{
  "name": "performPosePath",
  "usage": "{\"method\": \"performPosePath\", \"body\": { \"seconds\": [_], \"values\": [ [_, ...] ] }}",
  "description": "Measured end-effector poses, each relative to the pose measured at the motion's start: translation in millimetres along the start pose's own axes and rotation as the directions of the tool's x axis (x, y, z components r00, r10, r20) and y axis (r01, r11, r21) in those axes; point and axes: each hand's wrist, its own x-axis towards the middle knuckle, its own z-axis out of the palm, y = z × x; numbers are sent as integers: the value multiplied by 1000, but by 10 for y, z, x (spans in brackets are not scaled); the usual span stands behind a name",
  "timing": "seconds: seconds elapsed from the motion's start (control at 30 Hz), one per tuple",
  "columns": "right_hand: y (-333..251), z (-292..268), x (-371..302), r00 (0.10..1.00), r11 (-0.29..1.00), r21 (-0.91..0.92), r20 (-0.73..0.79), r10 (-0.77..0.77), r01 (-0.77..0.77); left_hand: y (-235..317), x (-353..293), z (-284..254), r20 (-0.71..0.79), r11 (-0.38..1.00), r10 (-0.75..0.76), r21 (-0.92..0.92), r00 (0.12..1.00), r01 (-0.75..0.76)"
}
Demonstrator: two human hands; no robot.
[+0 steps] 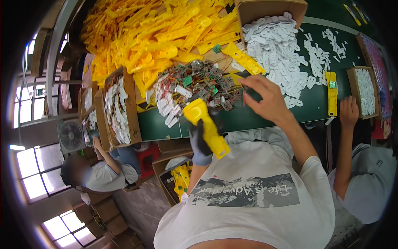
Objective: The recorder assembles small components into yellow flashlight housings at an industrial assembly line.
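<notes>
My left hand (198, 139), in a grey and black glove, grips a long yellow plastic casing (215, 141) with a rounded end, held tilted in front of my shirt. My bare right hand (265, 97) reaches over the table edge beside a tangled heap of small circuit boards (226, 89) with thin wires. Its thumb and forefinger are curved and apart, and a thin reddish wire shows near the thumb tip. Just beyond that hand lies another yellow casing (244, 59). White plastic pieces (168, 108) lie at the heap's left side.
A large pile of yellow casings (141, 37) covers the far left. White oval parts (273, 50) spill from a cardboard box (271, 7). More boxes stand left (136, 103) and right (375, 93). A co-worker's hand (349, 111) rests at the right; another person (103, 174) sits left.
</notes>
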Motion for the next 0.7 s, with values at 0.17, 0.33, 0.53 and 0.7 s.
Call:
{"method": "performPosePath", "body": {
  "seconds": [0.17,0.33,0.53,0.7],
  "values": [
    [-12,41,199,994,995,28,44,-101,99,81,129,361,-117,875,133,480,984,-61],
    [310,184,107,983,998,-65,184,14,-2,45,125,208,-200,905,88,425,976,5],
    [445,170,-102,887,888,-7,53,459,-460,-17,-57,95,-267,921,67,388,961,44],
    [430,408,-124,966,888,-381,-90,242,-258,-204,-196,-31,-239,967,0,246,971,60]
  ]
}}
